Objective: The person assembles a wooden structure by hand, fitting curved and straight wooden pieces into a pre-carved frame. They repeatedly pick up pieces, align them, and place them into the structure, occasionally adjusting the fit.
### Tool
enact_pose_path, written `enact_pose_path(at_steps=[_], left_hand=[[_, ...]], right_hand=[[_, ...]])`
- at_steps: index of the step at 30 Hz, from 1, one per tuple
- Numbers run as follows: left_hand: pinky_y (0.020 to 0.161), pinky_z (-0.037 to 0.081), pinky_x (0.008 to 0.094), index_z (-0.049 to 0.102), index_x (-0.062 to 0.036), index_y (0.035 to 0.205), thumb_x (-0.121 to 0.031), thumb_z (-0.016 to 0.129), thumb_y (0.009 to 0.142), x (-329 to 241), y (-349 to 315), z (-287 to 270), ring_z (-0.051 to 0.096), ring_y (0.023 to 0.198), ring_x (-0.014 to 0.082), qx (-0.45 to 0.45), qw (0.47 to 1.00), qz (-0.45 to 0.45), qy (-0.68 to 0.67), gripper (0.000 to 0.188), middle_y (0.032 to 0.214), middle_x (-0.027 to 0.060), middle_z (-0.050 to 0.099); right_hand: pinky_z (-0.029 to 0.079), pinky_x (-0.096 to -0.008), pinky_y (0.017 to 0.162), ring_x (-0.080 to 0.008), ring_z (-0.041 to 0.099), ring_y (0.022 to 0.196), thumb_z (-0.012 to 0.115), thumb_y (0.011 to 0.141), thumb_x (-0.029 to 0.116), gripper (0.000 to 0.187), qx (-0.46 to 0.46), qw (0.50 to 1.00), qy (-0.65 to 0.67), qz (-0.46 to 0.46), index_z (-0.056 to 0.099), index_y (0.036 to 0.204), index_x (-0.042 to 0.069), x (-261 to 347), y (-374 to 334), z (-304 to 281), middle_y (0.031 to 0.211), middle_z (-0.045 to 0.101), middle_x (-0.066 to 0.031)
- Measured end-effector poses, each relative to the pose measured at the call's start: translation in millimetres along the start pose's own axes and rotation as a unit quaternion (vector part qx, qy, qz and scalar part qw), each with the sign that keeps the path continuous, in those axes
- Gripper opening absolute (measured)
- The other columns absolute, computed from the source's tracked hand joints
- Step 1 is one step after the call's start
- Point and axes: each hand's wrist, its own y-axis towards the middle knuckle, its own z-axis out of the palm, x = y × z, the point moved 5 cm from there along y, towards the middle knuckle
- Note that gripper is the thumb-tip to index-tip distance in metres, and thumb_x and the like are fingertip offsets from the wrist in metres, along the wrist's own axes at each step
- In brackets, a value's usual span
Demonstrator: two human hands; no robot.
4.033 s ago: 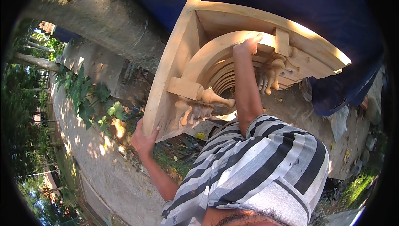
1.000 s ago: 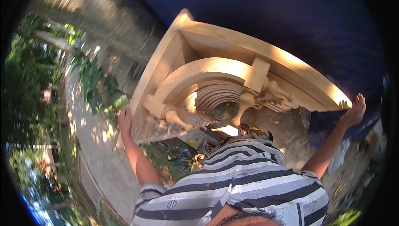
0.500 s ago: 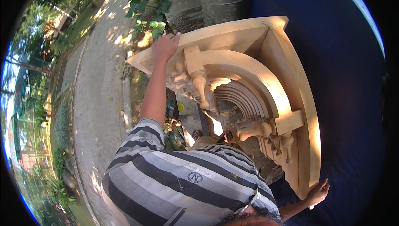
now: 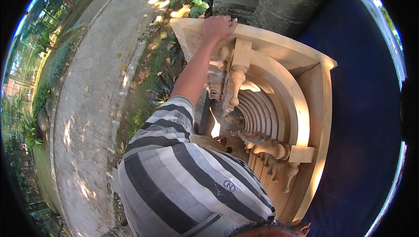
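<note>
A large pale wooden arch frame [image 4: 321,132] stands before me, with a stepped, curved inner arch [image 4: 262,110] and carved brackets. One turned wooden pendant [image 4: 237,80] hangs at its left bracket and another [image 4: 290,177] at its right. My left hand [image 4: 218,27] is closed over the frame's outer edge near the upper left corner, knuckles up. Of my right hand [image 4: 302,228] only some fingers show, at the frame's lower right end and against its edge. My head and striped shirt hide the rest of that hand and arm.
Dark blue sheeting [image 4: 362,119] lies along the right. A thick tree trunk [image 4: 292,3] rises just beyond the frame. Leafy plants [image 4: 200,6] and a planted strip border a concrete path [image 4: 94,93] on the left. My foot [image 4: 221,140] shows below the arch.
The whole view has turned and shifted, so the frame and my left hand appear farther right. My right hand has mostly slipped out of sight. My left hand keeps its hold on the edge.
</note>
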Motion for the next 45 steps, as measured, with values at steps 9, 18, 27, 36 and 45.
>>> enact_pose_path(at_steps=[9,18,27,36,45], left_hand=[[0.069,0.056,0.048,0.073,-0.0118,0.076,-0.051,0.054,0.098,2.6,0.6,5.1,0.07,0.071,0.035,0.001,1.0,0.002,0.004,0.049,0.069,0.0124,0.071],[0.067,0.056,0.0454,0.073,-0.0125,0.078,-0.051,0.053,0.099,3.6,1.1,8.6,0.071,0.07,0.0324,0.028,0.999,-0.013,0.015,0.049,0.069,0.0109,0.07],[0.072,0.057,0.0472,0.073,-0.0115,0.081,-0.05,0.052,0.099,0.6,0.5,-1.3,0.072,0.076,0.0344,0.05,0.999,-0.009,-0.006,0.047,0.076,0.0132,0.073],[0.074,0.056,0.0498,0.072,-0.0089,0.08,-0.044,0.054,0.099,4.4,-0.8,-9.3,0.071,0.077,0.0361,0.065,0.997,-0.001,-0.034,0.044,0.08,0.016,0.073],[0.087,0.055,0.0461,0.069,-0.0048,0.106,-0.022,0.062,0.094,24.2,-26.4,-34.4,0.068,0.1,0.0354,-0.1,0.96,0.068,-0.254,0.022,0.102,0.0154,0.073]], right_hand=[[0.051,-0.0517,0.064,-0.0405,0.063,0.066,0.061,0.101,0.045,0.052,-0.043,0.999,-0.006,-0.005,0.072,0.077,0.0,-0.5,-3.2,-10.0,0.073,0.07,-0.0187],[0.057,-0.0442,0.074,-0.0313,0.072,0.082,0.055,0.104,0.048,0.047,0.049,0.993,0.017,0.103,0.078,0.107,0.008,-33.4,4.1,9.2,0.091,0.077,-0.0099],[0.044,-0.0504,0.052,-0.0364,0.056,0.054,0.068,0.096,0.029,0.041,-0.179,0.984,0.014,-0.006,0.064,0.068,0.0,13.9,-14.5,-16.5,0.061,0.06,-0.0179],[0.05,-0.0488,0.058,-0.0378,0.062,0.063,0.063,0.1,0.035,0.045,-0.157,0.983,-0.076,-0.064,0.065,0.072,0.001,35.3,-19.0,-28.2,0.069,0.065,-0.0173],[0.055,-0.0453,0.081,-0.0344,0.072,0.096,0.056,0.102,0.053,0.05,0.0,0.999,0.048,-0.014,0.077,0.114,0.009,88.0,-4.5,45.0,0.105,0.077,-0.0133]])
